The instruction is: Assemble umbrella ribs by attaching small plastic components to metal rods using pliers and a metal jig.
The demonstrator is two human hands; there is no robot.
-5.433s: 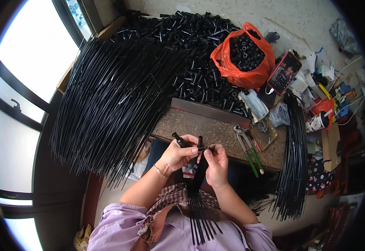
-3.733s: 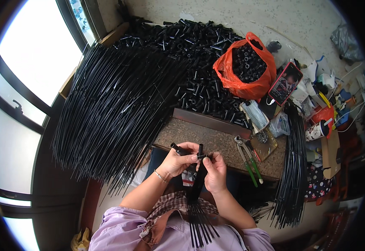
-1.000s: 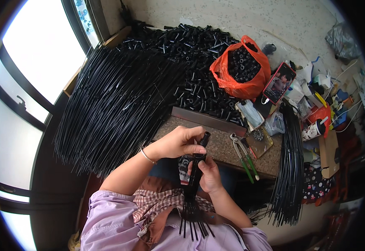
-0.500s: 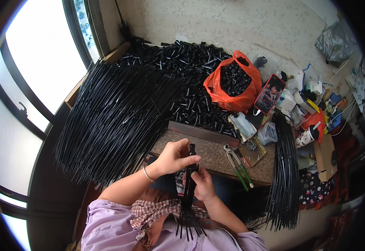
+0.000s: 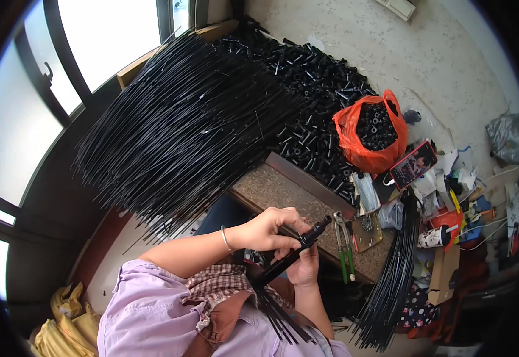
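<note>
Left hand [image 5: 274, 229], right hand [image 5: 304, 269] grip a black tube [image 5: 278, 268] at lower center, apparently adjusting it; steady alignment matters next.

Head-worn fisheye, close above workbench [image 5: 277, 193], facing steeply down.

No legible text, labels, numbers, signs
</note>
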